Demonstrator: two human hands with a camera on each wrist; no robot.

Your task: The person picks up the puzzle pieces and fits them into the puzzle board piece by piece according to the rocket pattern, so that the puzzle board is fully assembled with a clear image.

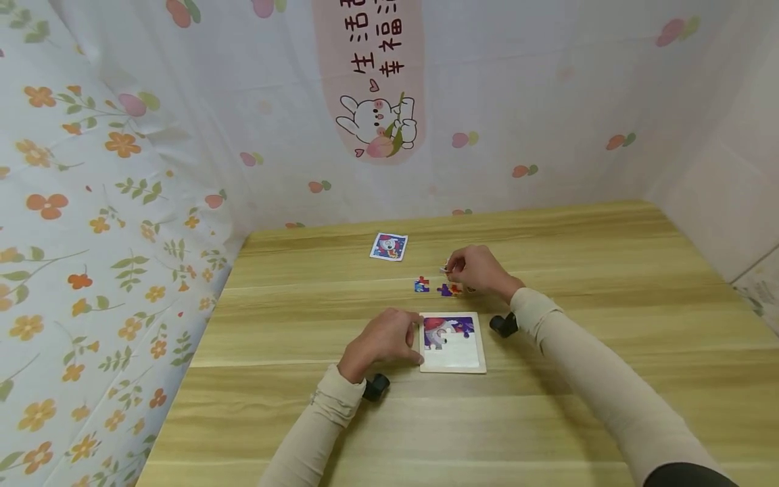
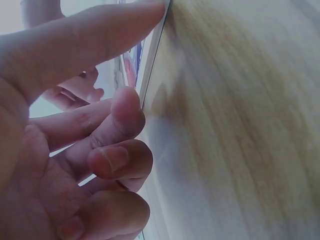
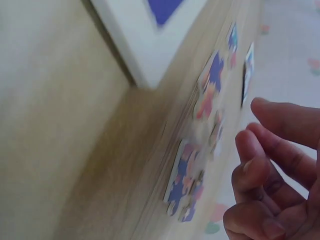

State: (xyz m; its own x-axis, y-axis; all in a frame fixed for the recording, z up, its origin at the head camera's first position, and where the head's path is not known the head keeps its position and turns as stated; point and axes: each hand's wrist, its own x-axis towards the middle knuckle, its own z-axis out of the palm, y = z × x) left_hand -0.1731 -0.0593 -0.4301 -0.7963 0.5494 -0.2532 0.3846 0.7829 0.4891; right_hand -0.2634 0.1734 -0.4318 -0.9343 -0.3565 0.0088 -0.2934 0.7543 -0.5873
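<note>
A square puzzle board (image 1: 453, 363) with a pale rim lies on the table, partly filled with picture pieces along its top and left. My left hand (image 1: 383, 338) rests against the board's left edge, thumb near the lower corner and a finger near the upper one; the other fingers curl loosely in the left wrist view. My right hand (image 1: 477, 269) hovers over loose jigsaw pieces behind the board. In the right wrist view, its thumb and fingertips (image 3: 245, 142) are apart with nothing between them. Jigsaw pieces (image 3: 185, 175) lie near these fingers, some partly hidden by the hand in the head view.
A small picture card (image 1: 389, 247) lies farther back, left of the loose pieces. The wood-grain table (image 1: 292, 318) ends at a printed cloth (image 1: 487, 88) behind, with a floral cloth (image 1: 91, 304) on the left. A dark wrist camera (image 1: 504, 325) sits right of the board.
</note>
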